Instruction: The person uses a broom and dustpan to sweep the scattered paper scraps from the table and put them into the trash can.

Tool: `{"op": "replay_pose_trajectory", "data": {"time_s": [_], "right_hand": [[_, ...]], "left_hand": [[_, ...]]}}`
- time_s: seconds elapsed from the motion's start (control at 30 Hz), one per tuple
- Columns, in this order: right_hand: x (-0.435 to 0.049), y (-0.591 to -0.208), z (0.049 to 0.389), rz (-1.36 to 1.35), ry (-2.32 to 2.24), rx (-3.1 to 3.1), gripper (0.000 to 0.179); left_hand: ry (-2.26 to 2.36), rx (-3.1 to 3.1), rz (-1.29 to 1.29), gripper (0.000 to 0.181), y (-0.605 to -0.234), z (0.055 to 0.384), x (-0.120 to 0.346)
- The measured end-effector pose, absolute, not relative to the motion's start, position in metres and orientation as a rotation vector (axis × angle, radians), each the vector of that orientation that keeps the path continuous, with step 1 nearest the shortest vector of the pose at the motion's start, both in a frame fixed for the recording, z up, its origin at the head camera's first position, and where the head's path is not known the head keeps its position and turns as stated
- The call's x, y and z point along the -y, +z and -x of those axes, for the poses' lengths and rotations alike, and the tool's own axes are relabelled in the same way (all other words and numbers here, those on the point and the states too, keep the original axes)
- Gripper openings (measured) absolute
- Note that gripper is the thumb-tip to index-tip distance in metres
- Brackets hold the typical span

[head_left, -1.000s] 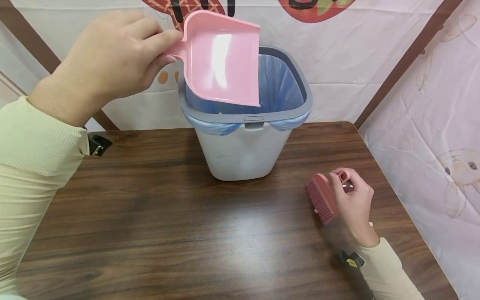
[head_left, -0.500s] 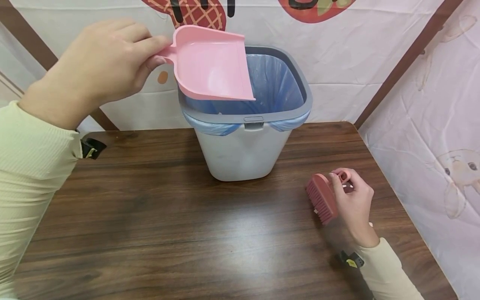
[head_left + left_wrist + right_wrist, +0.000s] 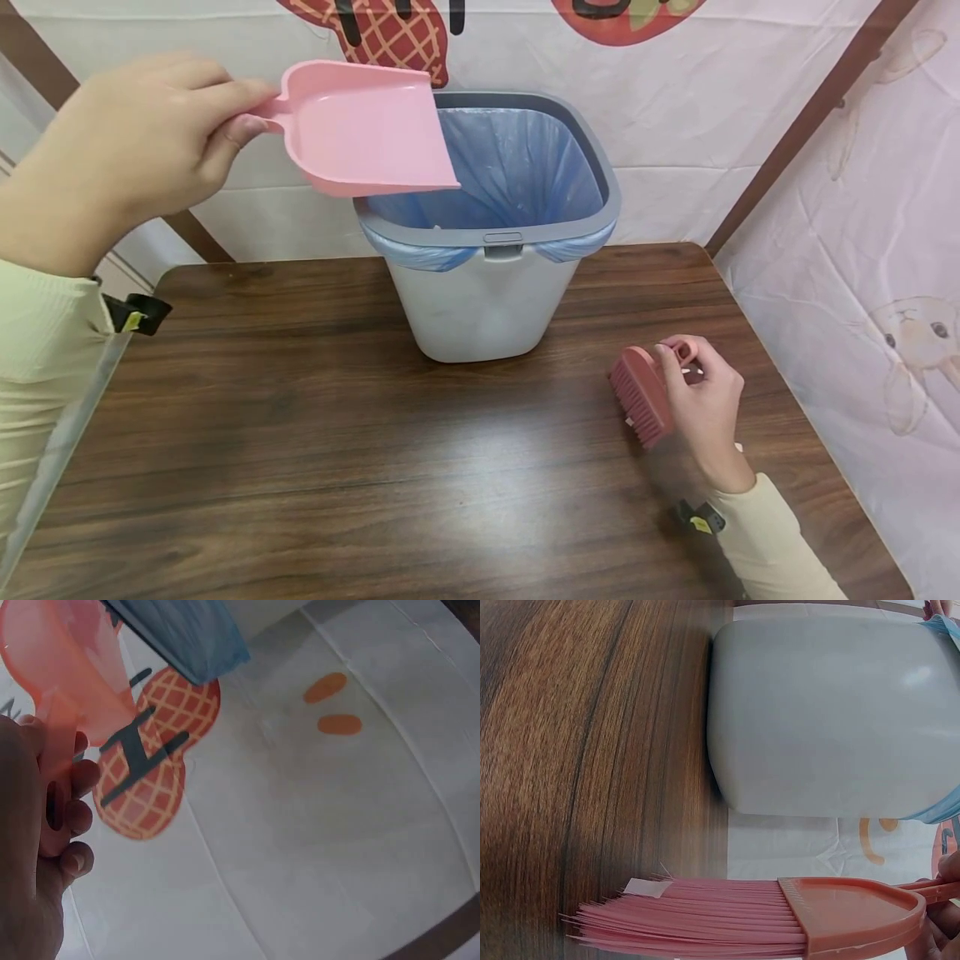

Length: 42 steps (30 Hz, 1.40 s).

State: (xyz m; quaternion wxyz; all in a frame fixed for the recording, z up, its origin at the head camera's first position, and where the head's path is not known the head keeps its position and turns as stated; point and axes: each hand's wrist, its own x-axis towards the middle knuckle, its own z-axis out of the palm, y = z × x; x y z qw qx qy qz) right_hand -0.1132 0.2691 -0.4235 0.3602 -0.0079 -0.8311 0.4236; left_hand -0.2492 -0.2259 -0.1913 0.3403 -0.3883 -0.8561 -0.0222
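Observation:
A pink dustpan (image 3: pixel 367 133) is held by its handle in my left hand (image 3: pixel 142 142), at the left side of the bin's mouth. Its pan looks bare, and its front edge reaches over the rim. The left wrist view shows fingers curled round the dustpan's handle (image 3: pixel 56 780). Below stands a grey bin (image 3: pixel 480 308) lined with a blue bag (image 3: pixel 525 158). At the right of the table my right hand (image 3: pixel 708 400) grips a reddish-pink brush (image 3: pixel 641 396) by its looped handle. A small white scrap (image 3: pixel 646 887) clings to the bristles (image 3: pixel 705 915).
The dark wooden table (image 3: pixel 337 458) carries the bin near its back edge. A white printed cloth (image 3: pixel 675 125) hangs behind, and another cloth (image 3: pixel 862 250) hangs along the right side. Brown poles (image 3: pixel 810 125) frame the space.
My left hand has drawn the dustpan leftward, partly away from over the bin, and the pan has levelled from a steeper tilt. The right hand with the brush stays put.

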Motion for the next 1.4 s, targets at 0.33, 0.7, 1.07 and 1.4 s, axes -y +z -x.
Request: {"op": "replay_pose_trajectory", "data": {"time_s": [0.33, 0.7, 1.07, 1.4], "right_hand": [[-0.269, -0.425, 0.115, 0.028, 1.074, 2.151, 0.009], [-0.268, -0.425, 0.115, 0.043, 1.076, 2.148, 0.008], [-0.269, -0.424, 0.116, 0.033, 1.089, 2.127, 0.012], [-0.269, -0.425, 0.117, 0.038, 1.084, 2.131, 0.009]], "left_hand": [[-0.224, 2.190, 0.849, 0.055, -0.203, 0.241, 0.260], [-0.311, 2.136, 0.790, 0.057, -0.226, 0.240, 0.302], [-0.589, 2.155, 0.643, 0.044, -0.264, 0.228, 0.333], [-0.671, 2.302, 0.703, 0.037, -0.304, 0.207, 0.357]]}}
